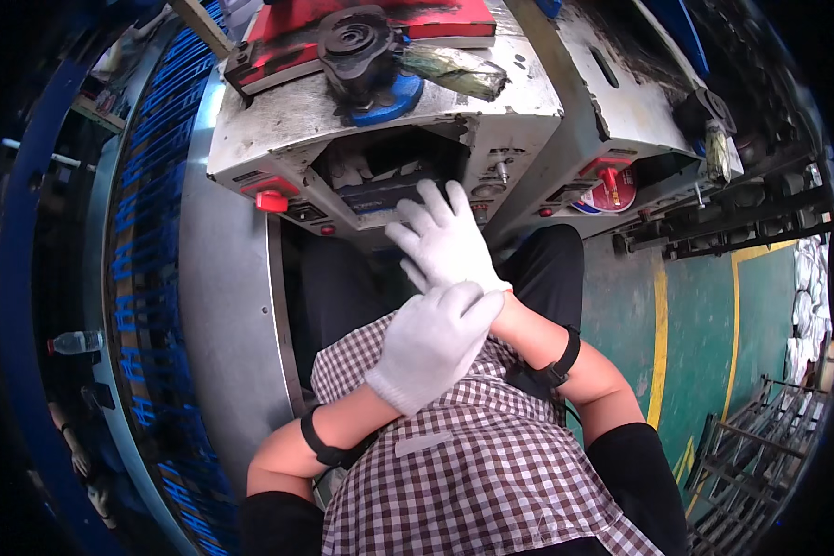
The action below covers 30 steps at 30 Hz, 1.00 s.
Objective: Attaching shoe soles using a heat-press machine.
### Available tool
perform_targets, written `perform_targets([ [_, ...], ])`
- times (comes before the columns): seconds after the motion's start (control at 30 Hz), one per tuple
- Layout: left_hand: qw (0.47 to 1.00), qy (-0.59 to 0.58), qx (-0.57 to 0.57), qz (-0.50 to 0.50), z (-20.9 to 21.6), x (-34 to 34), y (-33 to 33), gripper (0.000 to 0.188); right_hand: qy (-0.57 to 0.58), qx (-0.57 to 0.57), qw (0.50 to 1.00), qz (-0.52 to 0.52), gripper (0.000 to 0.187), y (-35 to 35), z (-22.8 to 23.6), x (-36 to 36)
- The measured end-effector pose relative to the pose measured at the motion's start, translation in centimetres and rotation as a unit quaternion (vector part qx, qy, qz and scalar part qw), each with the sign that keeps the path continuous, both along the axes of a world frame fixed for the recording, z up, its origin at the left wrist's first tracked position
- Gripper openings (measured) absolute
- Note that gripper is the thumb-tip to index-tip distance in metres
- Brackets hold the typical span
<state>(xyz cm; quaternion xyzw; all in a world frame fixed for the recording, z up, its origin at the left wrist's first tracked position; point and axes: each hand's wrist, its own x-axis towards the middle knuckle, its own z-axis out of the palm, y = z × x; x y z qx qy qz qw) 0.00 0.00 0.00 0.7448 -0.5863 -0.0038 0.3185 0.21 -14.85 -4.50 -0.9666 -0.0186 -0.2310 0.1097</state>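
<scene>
Both my hands wear white knit gloves. My left hand (431,347) lies across my right wrist, its fingers closed on the cuff of the right glove (480,285). Stretched forward with its fingers spread, my right hand (443,239) holds nothing. Beyond its fingertips is the dark opening (389,167) in the front of a white, worn machine, with items inside that I cannot make out clearly. Both hands are above my lap and a brown-and-white checked apron (454,473).
A black knob-like fixture (357,56) with a blue base stands on the machine top. Red switches (271,201) sit on its front. At left runs a metal ledge (227,324) beside a conveyor with blue strips (148,324). A metal rack (760,454) stands at lower right.
</scene>
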Motion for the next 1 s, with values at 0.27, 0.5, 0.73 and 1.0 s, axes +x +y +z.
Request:
perform_targets([
  [0.27,0.998,-0.044,0.041,0.036,-1.4,0.1,-1.3,0.047,0.111,-0.147,0.983,-0.002,0.033,0.6,-3.2,-0.4],
  [0.5,0.920,0.367,0.133,-0.035,-2.6,1.0,-1.0,0.029,-0.052,-0.033,0.990,0.130,0.049,1.2,-0.6,-0.3],
  [0.73,0.940,0.311,-0.086,-0.113,9.5,7.0,-0.4,0.027,-0.349,0.011,0.937,0.033,0.036,-3.5,9.9,0.6],
  [1.0,0.960,-0.165,-0.176,0.144,16.1,24.4,-5.9,0.036,-0.203,0.294,0.930,-0.090,0.028,-3.6,13.1,4.2],
])
